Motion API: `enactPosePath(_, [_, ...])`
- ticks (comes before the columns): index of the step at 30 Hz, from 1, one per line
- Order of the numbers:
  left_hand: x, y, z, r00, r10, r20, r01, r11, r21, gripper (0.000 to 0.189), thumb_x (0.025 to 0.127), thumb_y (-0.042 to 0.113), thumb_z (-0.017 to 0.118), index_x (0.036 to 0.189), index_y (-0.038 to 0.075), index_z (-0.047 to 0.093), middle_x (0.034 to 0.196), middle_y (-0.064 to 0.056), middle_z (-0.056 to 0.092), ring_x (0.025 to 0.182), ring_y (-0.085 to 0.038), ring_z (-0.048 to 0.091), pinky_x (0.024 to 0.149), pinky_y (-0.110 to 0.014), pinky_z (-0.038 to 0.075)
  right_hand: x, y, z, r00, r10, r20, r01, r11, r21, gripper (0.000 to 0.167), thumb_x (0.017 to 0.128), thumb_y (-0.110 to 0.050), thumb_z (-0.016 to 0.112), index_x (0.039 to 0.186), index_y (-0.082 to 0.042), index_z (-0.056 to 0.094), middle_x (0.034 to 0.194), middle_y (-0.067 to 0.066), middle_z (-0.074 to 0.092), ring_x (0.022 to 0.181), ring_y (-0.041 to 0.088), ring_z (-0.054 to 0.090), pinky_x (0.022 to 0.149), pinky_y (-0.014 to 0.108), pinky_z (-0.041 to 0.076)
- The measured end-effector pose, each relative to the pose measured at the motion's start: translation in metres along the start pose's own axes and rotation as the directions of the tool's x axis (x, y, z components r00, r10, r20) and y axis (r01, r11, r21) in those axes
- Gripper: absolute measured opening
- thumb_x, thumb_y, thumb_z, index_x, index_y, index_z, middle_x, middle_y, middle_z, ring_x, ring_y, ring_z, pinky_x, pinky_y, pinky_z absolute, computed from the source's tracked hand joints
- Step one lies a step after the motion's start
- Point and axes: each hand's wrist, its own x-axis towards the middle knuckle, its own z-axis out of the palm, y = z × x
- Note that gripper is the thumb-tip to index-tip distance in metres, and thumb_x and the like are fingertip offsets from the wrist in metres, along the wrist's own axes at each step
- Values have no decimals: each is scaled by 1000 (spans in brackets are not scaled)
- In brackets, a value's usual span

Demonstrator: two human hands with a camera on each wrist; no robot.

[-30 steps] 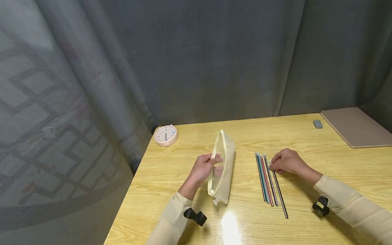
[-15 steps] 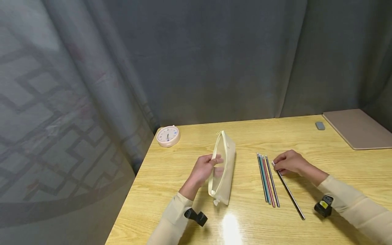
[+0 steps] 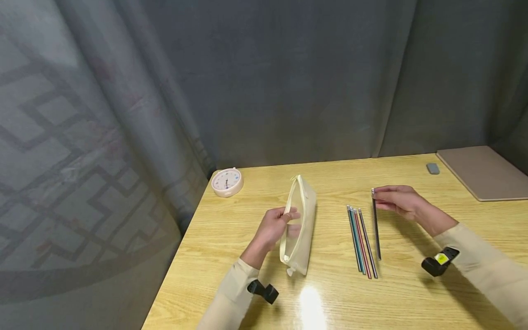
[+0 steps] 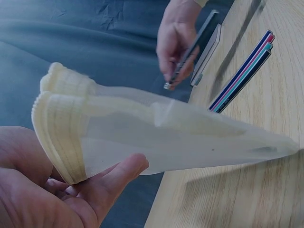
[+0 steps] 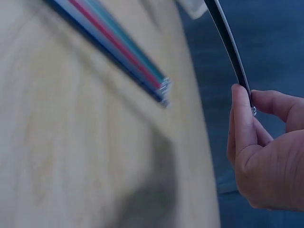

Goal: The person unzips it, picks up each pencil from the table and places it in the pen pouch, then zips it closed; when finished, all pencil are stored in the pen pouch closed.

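Note:
My left hand (image 3: pixel 272 228) grips the near edge of a cream mesh zipper pouch (image 3: pixel 307 229), whose mouth gapes toward the left. Fingers show through the mesh inside it. In the head view my right hand (image 3: pixel 400 201) pinches a dark pencil (image 3: pixel 376 229) close to its silvery-capped end, lifted off the table. The right wrist view shows thumb and fingertips on that same dark pencil (image 5: pixel 228 42). Between the pouch and the right hand, several pencils (image 3: pixel 362 243) in blue, teal and red lie side by side on the wood.
A pink round clock (image 3: pixel 227 182) stands at the table's back left. At the back right are a small grey block (image 3: pixel 432 168) and a brown flat board (image 3: pixel 482 174). Grey curtains (image 3: pixel 288 82) hang behind the wooden table (image 3: pixel 255 183).
The right hand has raised the dark pencil off the table, away from the row of others, and swung it closer to upright. The left hand and the pouch have stayed put.

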Motion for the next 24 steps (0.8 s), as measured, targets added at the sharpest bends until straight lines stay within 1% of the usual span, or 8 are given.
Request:
enactPosePath(5, [-1, 0, 1, 1000, -2, -2, 2, 1000, -4, 34, 107, 3, 46, 136, -11, 59, 129, -24, 69, 102, -39, 74, 80, -39, 67, 1, -20, 10, 1000, -28, 12, 27, 996, 84, 33, 104, 3, 55, 88, -18, 75, 89, -2, 74, 81, 8, 75, 78, 21, 64])
enactPosePath(11, [-2, 2, 3, 1000, -2, 1, 2, 1000, -4, 34, 107, 3, 47, 136, -10, 60, 128, -23, 69, 100, -38, 75, 79, -37, 67, 2, -38, 30, 998, -56, 24, 53, 995, 88, 30, 104, 1, 56, 90, -18, 74, 90, -3, 74, 84, 7, 75, 80, 20, 63])
enactPosePath(13, [-2, 3, 3, 1000, 5, 1, -5, 1000, -4, 34, 107, 3, 47, 136, -10, 60, 128, -23, 69, 100, -38, 75, 79, -37, 67, 1, -44, 38, 998, -64, 28, 61, 993, 104, 30, 104, 2, 55, 90, -18, 74, 90, -3, 73, 84, 7, 75, 80, 20, 63])
enactPosePath(19, [-1, 4, 5, 1000, 10, 3, -10, 1000, -9, 34, 107, 2, 47, 135, -12, 59, 128, -25, 69, 100, -41, 75, 79, -38, 67, -1, -56, 71, 993, -114, 30, 108, 984, 145, 31, 103, 4, 55, 88, -16, 74, 89, -2, 73, 82, 8, 75, 78, 19, 63])
enactPosePath(22, [-1, 4, 6, 1000, 11, 6, -11, 1000, -5, 35, 107, 2, 47, 135, -12, 59, 128, -24, 69, 100, -41, 74, 80, -38, 67, 0, -60, 90, 992, -127, 25, 123, 983, 134, 30, 102, 4, 56, 88, -15, 74, 88, -1, 73, 81, 8, 74, 78, 19, 63])
enactPosePath(24, [-1, 5, 7, 1000, 12, 8, -12, 1000, -3, 34, 107, 3, 48, 135, -12, 59, 128, -24, 69, 99, -40, 75, 80, -38, 67, 1, -62, 102, 991, -134, 21, 131, 985, 108, 24, 102, 3, 57, 92, -12, 72, 88, -2, 72, 81, 7, 74, 77, 19, 63])
